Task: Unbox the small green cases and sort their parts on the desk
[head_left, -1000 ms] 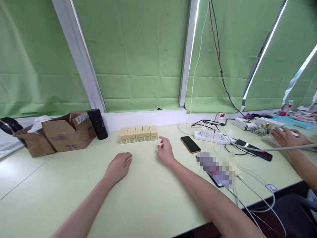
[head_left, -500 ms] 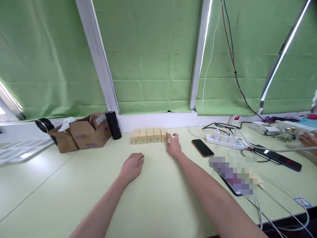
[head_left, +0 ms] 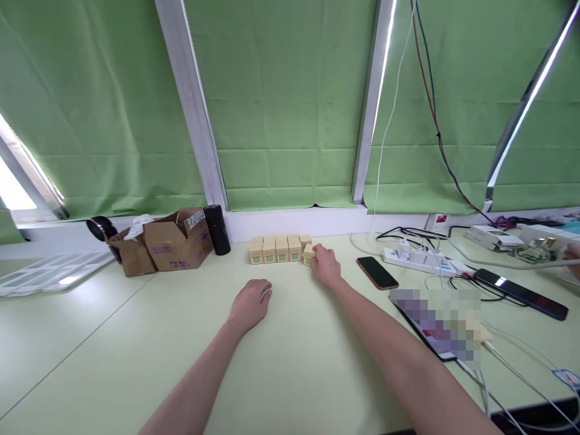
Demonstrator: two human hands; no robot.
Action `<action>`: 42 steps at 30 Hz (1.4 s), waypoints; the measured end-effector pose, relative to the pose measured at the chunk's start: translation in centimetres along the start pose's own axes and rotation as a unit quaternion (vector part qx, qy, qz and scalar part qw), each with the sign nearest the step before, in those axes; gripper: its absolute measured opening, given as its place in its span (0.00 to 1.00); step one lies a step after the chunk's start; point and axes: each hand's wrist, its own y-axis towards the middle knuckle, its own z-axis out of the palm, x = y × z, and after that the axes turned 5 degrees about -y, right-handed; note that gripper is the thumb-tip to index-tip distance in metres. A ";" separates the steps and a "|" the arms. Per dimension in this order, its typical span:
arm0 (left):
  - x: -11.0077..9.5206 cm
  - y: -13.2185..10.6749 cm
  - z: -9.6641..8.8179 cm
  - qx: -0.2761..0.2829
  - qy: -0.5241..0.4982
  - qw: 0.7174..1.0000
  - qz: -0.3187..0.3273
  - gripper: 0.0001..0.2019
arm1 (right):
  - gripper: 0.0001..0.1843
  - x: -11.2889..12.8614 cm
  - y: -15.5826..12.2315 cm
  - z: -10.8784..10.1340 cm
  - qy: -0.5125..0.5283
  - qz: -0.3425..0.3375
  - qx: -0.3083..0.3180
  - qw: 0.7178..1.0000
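A row of small cardboard boxes [head_left: 281, 249], tan with green labels on their fronts, stands side by side at the back of the table. My right hand [head_left: 326, 264] grips a small tan box [head_left: 309, 255] at the row's right end, fingers on its right side. This box is forward of the row, and part of another box [head_left: 305, 240] shows behind it. In front of the row, my left hand [head_left: 251, 305] rests on the table, loosely curled with a gap between thumb and fingers, holding nothing.
An open brown carton [head_left: 176, 244] and a black cylinder [head_left: 217, 229] stand at back left. To the right lie a phone [head_left: 377, 272], a white power strip [head_left: 419, 261] with cables, and another dark phone-like device [head_left: 521, 293]. Another person's hand [head_left: 574, 257] shows at the right edge.
My right hand has closed on a small box at the row's right end and brought it forward. My left hand holds its place on the table. The view has shifted slightly.
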 end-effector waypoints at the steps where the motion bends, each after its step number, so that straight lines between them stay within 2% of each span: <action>1: 0.0 0.0 0.0 0.002 0.000 1.000 -0.001 0.16 | 0.17 0.0 -0.4 -0.4 0.011 -0.003 -0.001 1.000; 6: 0.1 0.3 0.2 -0.009 -0.010 1.000 -0.016 0.18 | 0.19 1.6 -3.9 -1.4 0.092 -0.026 -0.014 0.995; 10: -0.1 0.2 0.3 -0.028 -0.033 0.999 -0.015 0.20 | 0.25 3.3 -7.7 -0.8 0.159 -0.066 0.004 0.985; 14: -0.7 -0.1 0.7 -0.017 -0.100 0.995 0.000 0.22 | 0.31 3.3 -10.1 0.1 0.271 -0.081 0.031 0.959; 18: -1.5 0.1 0.8 0.010 -0.161 0.987 -0.021 0.25 | 0.37 2.6 -10.2 0.1 0.284 -0.062 0.025 0.956; 23: -2.1 1.4 0.5 0.078 -0.183 0.979 -0.055 0.30 | 0.32 2.5 -9.9 -0.3 0.257 -0.053 0.043 0.964; 26: -2.3 1.9 1.0 0.089 -0.178 0.977 -0.075 0.31 | 0.26 2.6 -9.8 -0.3 0.242 -0.062 0.050 0.967; 33: -2.9 0.6 3.1 0.027 -0.204 0.976 -0.073 0.31 | 0.26 2.2 -9.6 0.1 0.243 -0.085 0.049 0.965; 35: -3.0 0.4 3.1 0.011 -0.211 0.976 -0.059 0.29 | 0.25 2.0 -9.5 0.2 0.247 -0.073 0.033 0.966; 40: -2.8 0.3 2.6 -0.032 -0.193 0.980 -0.023 0.18 | 0.15 1.6 -9.3 -0.1 0.251 -0.033 -0.013 0.967; 42: -2.7 0.2 2.5 -0.051 -0.181 0.982 -0.021 0.17 | 0.13 1.7 -9.4 -0.2 0.255 -0.030 -0.019 0.966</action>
